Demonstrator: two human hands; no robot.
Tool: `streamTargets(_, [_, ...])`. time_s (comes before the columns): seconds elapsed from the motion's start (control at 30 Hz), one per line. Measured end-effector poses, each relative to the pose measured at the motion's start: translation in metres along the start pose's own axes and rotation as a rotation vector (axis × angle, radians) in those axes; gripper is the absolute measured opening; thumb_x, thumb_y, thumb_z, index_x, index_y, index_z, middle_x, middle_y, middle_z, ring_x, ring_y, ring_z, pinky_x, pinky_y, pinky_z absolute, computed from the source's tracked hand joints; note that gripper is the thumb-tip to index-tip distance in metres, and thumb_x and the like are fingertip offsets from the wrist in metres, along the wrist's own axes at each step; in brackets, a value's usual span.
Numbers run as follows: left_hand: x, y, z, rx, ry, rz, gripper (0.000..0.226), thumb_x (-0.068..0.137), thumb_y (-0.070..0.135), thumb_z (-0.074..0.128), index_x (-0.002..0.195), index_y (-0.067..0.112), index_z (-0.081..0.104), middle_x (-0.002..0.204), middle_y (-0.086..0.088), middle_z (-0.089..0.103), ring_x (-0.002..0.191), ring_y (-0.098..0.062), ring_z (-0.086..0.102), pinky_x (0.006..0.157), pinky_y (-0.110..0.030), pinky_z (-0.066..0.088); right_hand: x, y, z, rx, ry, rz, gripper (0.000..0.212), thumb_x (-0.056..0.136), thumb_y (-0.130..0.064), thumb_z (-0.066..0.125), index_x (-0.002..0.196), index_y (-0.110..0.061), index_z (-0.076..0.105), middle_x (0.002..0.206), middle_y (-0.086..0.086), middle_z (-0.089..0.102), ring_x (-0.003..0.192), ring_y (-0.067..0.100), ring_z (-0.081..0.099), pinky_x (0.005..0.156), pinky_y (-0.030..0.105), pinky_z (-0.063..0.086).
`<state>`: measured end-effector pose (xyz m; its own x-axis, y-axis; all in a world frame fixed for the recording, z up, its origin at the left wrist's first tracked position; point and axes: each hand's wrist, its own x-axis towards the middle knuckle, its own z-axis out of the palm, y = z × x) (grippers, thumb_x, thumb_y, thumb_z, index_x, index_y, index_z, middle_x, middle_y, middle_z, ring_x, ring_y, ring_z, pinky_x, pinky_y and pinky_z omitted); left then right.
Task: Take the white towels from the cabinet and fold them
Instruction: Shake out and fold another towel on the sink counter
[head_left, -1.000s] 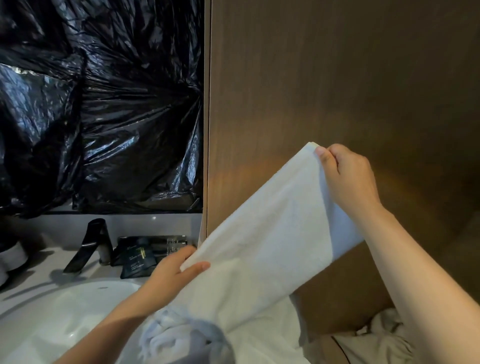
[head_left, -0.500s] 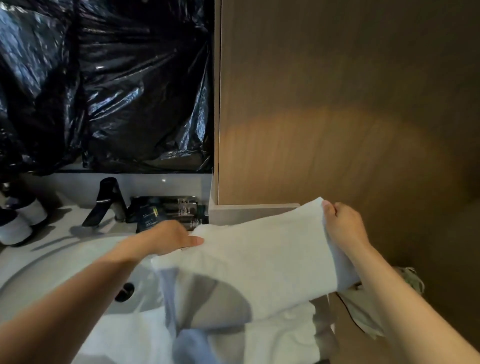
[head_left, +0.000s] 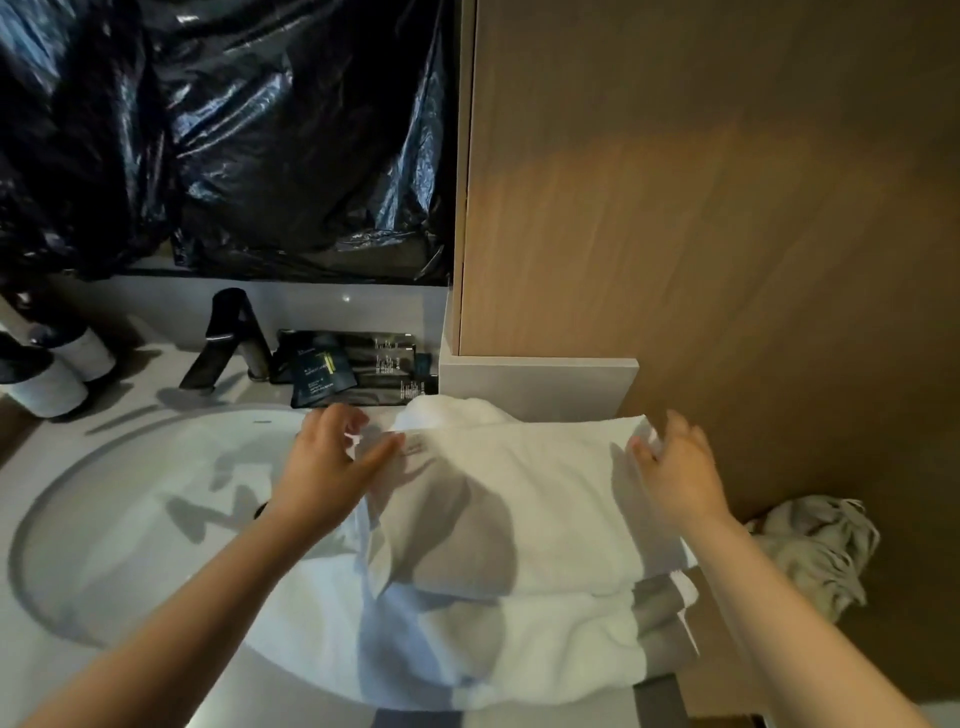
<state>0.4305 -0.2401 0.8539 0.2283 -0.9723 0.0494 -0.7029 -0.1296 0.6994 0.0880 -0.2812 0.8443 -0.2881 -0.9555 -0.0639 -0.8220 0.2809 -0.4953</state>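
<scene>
The left hand's fingers are spread and loosely straight, blurred by motion, with the thumb tip just touching the far left corner of the top white towel; they close round nothing. The right hand's fingers stand at the towel's far right corner with the thumb beside them. A scrap of white shows between thumb and forefinger, and the blur hides whether that corner is pinched or merely touched. Both bare forearms reach in from the near edge. The top towel lies flat and folded across the right rim of the sink, spreading off it to the right. More white towel layers lie beneath it, overhanging the sink's near right side, and a bunched white towel sits just beyond it. Behind the sink stands a black faucet, with dark toiletry packets to the faucet's right. To the sink's far left are two white bottles. A black plastic sheet hangs above the sink, and a wooden panel rises to its right. A grey crumpled cloth lies well right of the sink, past the right forearm.
</scene>
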Motion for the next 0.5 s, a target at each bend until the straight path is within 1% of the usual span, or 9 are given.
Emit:
streamTargets(0.07, [-0.023,-0.001,-0.012,0.0,0.018,-0.01,0.043,0.074,0.062,0.064,0.092,0.024,0.053,0.094,0.005,0.055,0.08,-0.009,0.054,0.068,-0.027,0.047,-0.011,-0.011,0.007,0.041,-0.015,-0.052,0.056,0.1,-0.032,0.05,0.148,-0.009,0.033,0.147,0.018,0.037,0.133,0.036,0.039,0.106,0.044,0.037])
streamTargets(0.13, [-0.044,0.001,-0.021,0.017,-0.031,-0.028,0.049,0.067,0.071,0.059,0.083,0.025,0.053,0.081,0.006,0.056,0.071,-0.009,0.053,0.058,-0.023,0.041,-0.023,-0.024,0.016,0.106,-0.065,-0.115,0.052,0.1,-0.029,0.052,0.146,-0.012,0.037,0.146,0.014,0.039,0.13,0.032,0.043,0.104,0.038,0.037])
streamTargets(0.2, [-0.061,0.006,-0.025,0.063,-0.069,-0.019,0.049,0.064,0.072,0.06,0.076,0.025,0.053,0.07,0.007,0.054,0.061,-0.008,0.05,0.052,-0.018,0.035,-0.033,-0.035,0.025,0.119,-0.111,-0.201,0.049,0.099,-0.027,0.053,0.144,-0.011,0.041,0.143,0.013,0.043,0.13,0.029,0.043,0.104,0.032,0.035])
streamTargets(0.27, [-0.075,0.008,-0.025,0.068,-0.057,0.005,0.048,0.063,0.068,0.069,0.068,0.024,0.051,0.06,0.006,0.05,0.053,-0.008,0.045,0.047,-0.017,0.032,-0.044,-0.046,0.031,0.152,-0.136,-0.261,0.044,0.099,-0.026,0.054,0.14,-0.012,0.046,0.141,0.009,0.046,0.13,0.025,0.042,0.101,0.027,0.033])
streamTargets(0.33, [-0.088,0.007,-0.022,0.047,-0.05,0.007,0.048,0.058,0.061,0.078,0.065,0.024,0.048,0.059,0.005,0.048,0.054,-0.008,0.044,0.047,-0.018,0.032,-0.054,-0.053,0.037,0.184,-0.146,-0.296,0.04,0.099,-0.026,0.054,0.136,-0.013,0.049,0.139,0.007,0.049,0.127,0.023,0.044,0.095,0.021,0.029])
streamTargets(0.37, [-0.094,0.005,-0.019,0.049,-0.05,0.007,0.048,0.057,0.058,0.081,0.065,0.025,0.048,0.061,0.006,0.049,0.056,-0.007,0.047,0.048,-0.018,0.033,-0.058,-0.055,0.04,0.189,-0.151,-0.311,0.039,0.099,-0.026,0.053,0.136,-0.014,0.049,0.138,0.006,0.05,0.127,0.023,0.044,0.095,0.02,0.028])
streamTargets(0.43, [-0.103,0.002,-0.014,0.049,-0.039,0.0,0.046,0.057,0.052,0.084,0.069,0.027,0.048,0.067,0.008,0.054,0.061,-0.006,0.053,0.051,-0.017,0.036,-0.066,-0.058,0.047,0.193,-0.167,-0.338,0.041,0.099,-0.028,0.052,0.138,-0.016,0.048,0.139,0.004,0.049,0.127,0.021,0.045,0.098,0.019,0.028])
streamTargets(0.5, [-0.108,0.0,-0.011,-0.001,-0.012,-0.013,0.04,0.061,0.044,0.085,0.072,0.027,0.052,0.071,0.008,0.058,0.066,-0.006,0.057,0.054,-0.016,0.041,-0.072,-0.057,0.051,0.196,-0.181,-0.346,0.042,0.099,-0.029,0.052,0.139,-0.017,0.047,0.141,0.002,0.048,0.128,0.02,0.045,0.103,0.022,0.03])
